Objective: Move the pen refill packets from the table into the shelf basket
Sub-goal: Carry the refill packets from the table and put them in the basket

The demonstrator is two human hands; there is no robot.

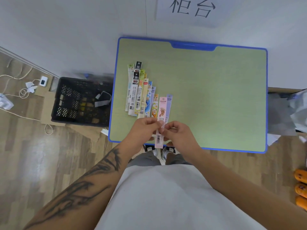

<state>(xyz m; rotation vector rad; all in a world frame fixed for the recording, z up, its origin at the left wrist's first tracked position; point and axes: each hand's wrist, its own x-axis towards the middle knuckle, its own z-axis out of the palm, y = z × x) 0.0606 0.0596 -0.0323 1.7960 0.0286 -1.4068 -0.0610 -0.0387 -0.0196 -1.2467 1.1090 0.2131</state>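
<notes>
wood-look floor [33, 155] fills the left of frame, w/ white cables [20, 90] and a charger [43, 81] at far left. next over, a black plastic crate [69, 100] sits on the floor just beside the table's left edge, holding some grey bits. green table w/ blue rim [216, 100] takes up centre frame. on its left part lies a fanned row of pen refill packets [141, 93], overlapping, long sides roughly parallel, stepping down toward lower right. left hand [141, 131] and right hand [181, 136] meet at the table's near edge, centre frame; both pinch a pink packet [162, 112] between them, fingers curled on its lower half, its barcode end sticking out below the hands past the table rim. a lilac packet [169, 103] lies just behind it, touching; can't tell if it's gripped too. paper sign [191, 9] on the wall, top centre-right. orange slippers [301, 188] at lower right edge
</notes>
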